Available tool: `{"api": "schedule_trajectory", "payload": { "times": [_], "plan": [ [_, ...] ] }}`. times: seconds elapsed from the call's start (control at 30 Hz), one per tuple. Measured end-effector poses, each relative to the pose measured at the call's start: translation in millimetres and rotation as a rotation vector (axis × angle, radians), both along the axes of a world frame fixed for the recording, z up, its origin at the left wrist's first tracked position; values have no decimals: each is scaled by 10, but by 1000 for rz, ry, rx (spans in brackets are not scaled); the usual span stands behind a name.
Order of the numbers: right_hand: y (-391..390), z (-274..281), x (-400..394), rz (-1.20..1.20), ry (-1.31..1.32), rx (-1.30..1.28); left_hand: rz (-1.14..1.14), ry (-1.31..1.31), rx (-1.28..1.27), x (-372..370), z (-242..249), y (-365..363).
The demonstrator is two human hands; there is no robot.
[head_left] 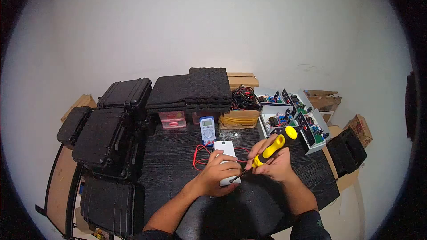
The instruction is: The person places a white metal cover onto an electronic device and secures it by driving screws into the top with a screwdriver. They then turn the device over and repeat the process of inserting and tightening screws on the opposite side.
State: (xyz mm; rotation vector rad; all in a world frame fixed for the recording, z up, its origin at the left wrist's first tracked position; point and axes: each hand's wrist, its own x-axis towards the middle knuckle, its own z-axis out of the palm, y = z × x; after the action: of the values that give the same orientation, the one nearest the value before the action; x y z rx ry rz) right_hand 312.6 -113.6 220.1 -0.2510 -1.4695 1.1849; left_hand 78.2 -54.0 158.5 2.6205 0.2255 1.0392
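My left hand (219, 173) is wrapped over a white rectangular box (225, 147), holding it on the dark tabletop. In my right hand (276, 165) is a yellow and black screwdriver (270, 151), its handle slanting up to the right. The screwdriver's dark shaft points down left, and its tip is at the near end of the white box, by a dark spot there. A second dark spot shows at the box's far end. Just beyond the box stands a blue and white multimeter (207, 130), with red test leads (195, 160) curling over the table.
Black hard cases (100, 138) are stacked along the left. Foam sheets (189, 91) lie on pink-fronted drawers (172, 120) at the back. A carton of tangled cables (243, 99) and open white enclosures with circuit boards (278, 118) stand back right. A clear bag (230, 138) lies behind the box.
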Motion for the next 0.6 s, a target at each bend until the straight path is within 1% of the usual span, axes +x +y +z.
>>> {"api": "schedule_trajectory", "payload": {
  "times": [0.07, 0.17, 0.27, 0.37, 0.4, 0.5, 0.6],
  "plan": [
    [23, -11, -15, 52, 41, -6, 1, 3, -1, -5, -5, 2],
    [-95, 126, -28, -75, -57, -185, 1, -8, 8, -9, -12, 2],
    [-129, 136, -66, -99, -34, -272, -1, -13, 17, -7, -22, 6],
    [-30, 12, -59, -92, 6, -57, 5, -6, 28, -1, -26, 14],
    [-6, -25, -62, -103, 19, -67, 9, -2, 32, 0, -26, 15],
    [35, -56, -60, -30, 52, -27, 15, 25, 33, -3, -20, 8],
    [-122, 100, -32, -52, -10, -257, 10, 19, 7, -18, -36, 3]
  ]
}}
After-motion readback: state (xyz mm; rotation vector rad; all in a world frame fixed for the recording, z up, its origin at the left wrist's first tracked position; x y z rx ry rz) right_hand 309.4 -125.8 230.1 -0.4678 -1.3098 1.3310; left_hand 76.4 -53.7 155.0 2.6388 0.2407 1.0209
